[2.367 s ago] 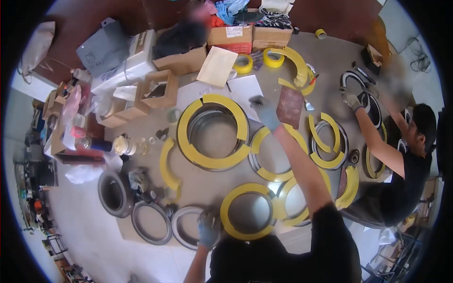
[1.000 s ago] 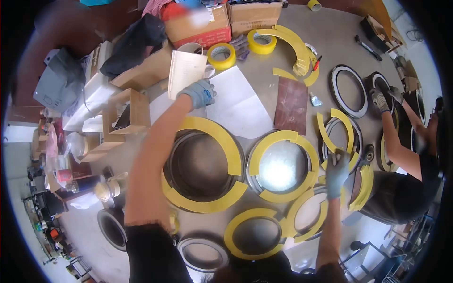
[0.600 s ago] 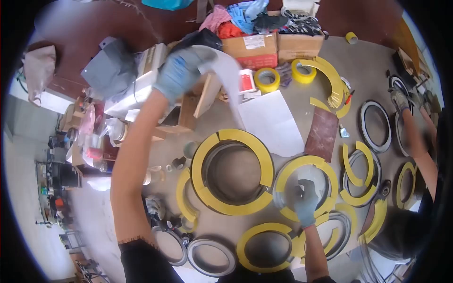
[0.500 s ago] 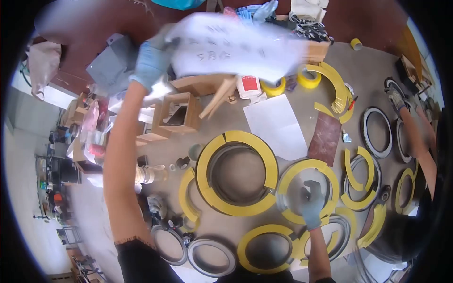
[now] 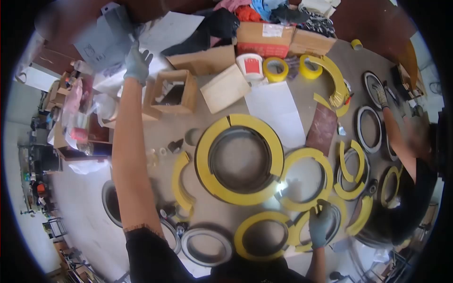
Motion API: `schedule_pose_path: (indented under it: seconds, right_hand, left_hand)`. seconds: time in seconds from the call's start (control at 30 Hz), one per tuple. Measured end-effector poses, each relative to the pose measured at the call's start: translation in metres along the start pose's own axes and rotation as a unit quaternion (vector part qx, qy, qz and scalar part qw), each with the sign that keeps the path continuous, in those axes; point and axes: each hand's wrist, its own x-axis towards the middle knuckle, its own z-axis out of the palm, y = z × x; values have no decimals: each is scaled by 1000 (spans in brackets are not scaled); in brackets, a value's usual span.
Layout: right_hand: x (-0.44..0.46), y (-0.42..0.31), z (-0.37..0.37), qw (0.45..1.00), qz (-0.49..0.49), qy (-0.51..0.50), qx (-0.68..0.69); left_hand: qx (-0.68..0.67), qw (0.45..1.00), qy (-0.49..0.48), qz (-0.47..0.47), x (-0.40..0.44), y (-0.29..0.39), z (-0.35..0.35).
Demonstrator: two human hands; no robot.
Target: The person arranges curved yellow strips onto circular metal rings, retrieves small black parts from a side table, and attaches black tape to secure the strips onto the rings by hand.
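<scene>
My left hand, in a pale blue glove, is raised at the upper left with its fingers spread and empty. Just right of it a white paper sheet lies across the white box and dark cloth. My right hand, also gloved, hovers low at the right over a grey ring with yellow pieces; its fingers are slightly bent and apart, with nothing visible between them. A large ring covered with yellow segments lies mid-table. Another white sheet lies behind it.
Yellow tape rolls and a white tub stand at the back beside cardboard boxes. A beige board leans there. A brown sheet lies right of centre. A co-worker's gloved hand touches a ring at the right.
The paper has left my left hand and now lies at the back left; that hand has opened. My right hand has moved down. The beige board has tilted flatter. The view has shifted slightly.
</scene>
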Motion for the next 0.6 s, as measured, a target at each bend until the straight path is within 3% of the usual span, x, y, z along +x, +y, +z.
schedule_pose_path:
  seconds: [0.03, 0.13, 0.2, 0.23, 0.3, 0.33, 0.37, 0.4, 0.43, 0.53, 0.6]
  right_hand:
    - [-10, 8, -1, 999, 30, -23, 5]
    - [-27, 30, 1, 995, -24, -90, 33]
    - [-37, 6, -2, 964, 107, -164, 179]
    - [-41, 9, 5, 951, 59, -187, 239]
    - [-48, 10, 16, 915, 90, -242, 311]
    - [-55, 1, 21, 907, 103, -241, 329]
    - [-60, 12, 26, 902, 107, -275, 314]
    - [-66, 14, 28, 903, 91, -289, 305]
    - [-68, 12, 33, 904, 67, -299, 299]
    - [-81, 17, 40, 891, 76, -340, 291]
    - [-86, 52, 61, 927, -67, -307, 205]
  left_hand:
    - [-19, 999, 19, -17, -26, -1, -1]
    - [37, 997, -37, 55, -97, -21, -61]
    - [85, 988, -72, 109, -159, -24, -117]
    - [145, 980, -74, 116, -198, -23, -148]
    - [262, 953, -79, 132, -277, -12, -201]
    - [242, 960, -66, 123, -311, -20, -229]
    - [226, 967, -52, 109, -350, -27, -261]
    - [174, 984, -29, 15, -393, -21, -284]
    - [201, 979, -39, -7, -421, -29, -319]
    - [412, 910, -40, 6, -499, -61, -413]
    - [477, 878, -37, 12, -541, -82, -438]
